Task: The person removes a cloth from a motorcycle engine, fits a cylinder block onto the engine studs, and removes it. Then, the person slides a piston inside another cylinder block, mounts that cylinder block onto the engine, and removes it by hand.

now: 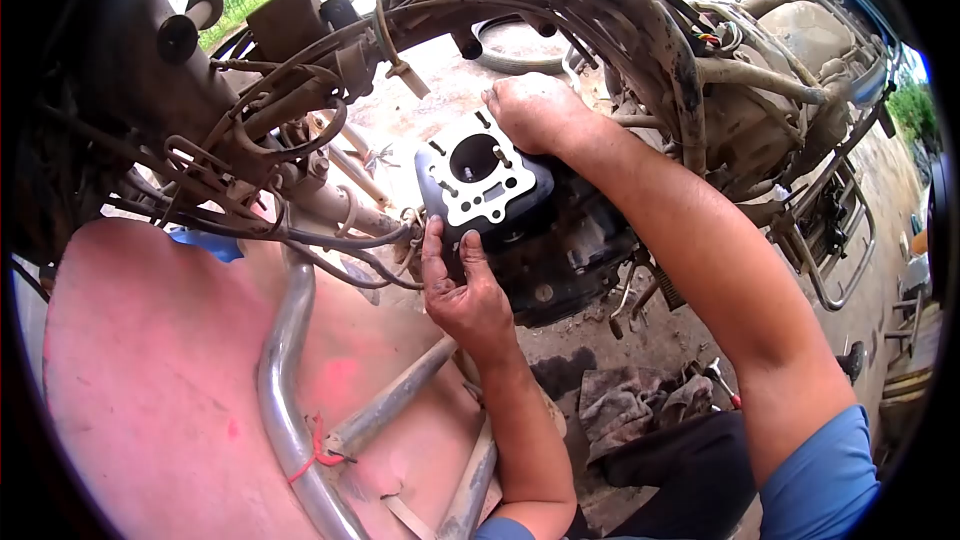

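A black engine cylinder (540, 189) sits on the dark engine (560, 275), its pale gasket face (501, 202) turned up toward me. The round bore (473, 158) lies in the middle, with several studs around it. My left hand (468, 295) is at the near edge, thumb and forefinger apart with their tips against the cylinder; its other fingers are partly hidden. Over at the far right edge, my right hand (540, 115) is curled round the cylinder, its back toward me and its fingertips hidden.
Motorcycle frame tubes (690, 90) arch over the engine, with cables (300, 235) hanging at left. A faded red panel (170, 340) and a bent metal pipe (285, 370) stand near me. A dirty rag (625, 400) lies on the ground; a tire (515, 48) lies beyond.
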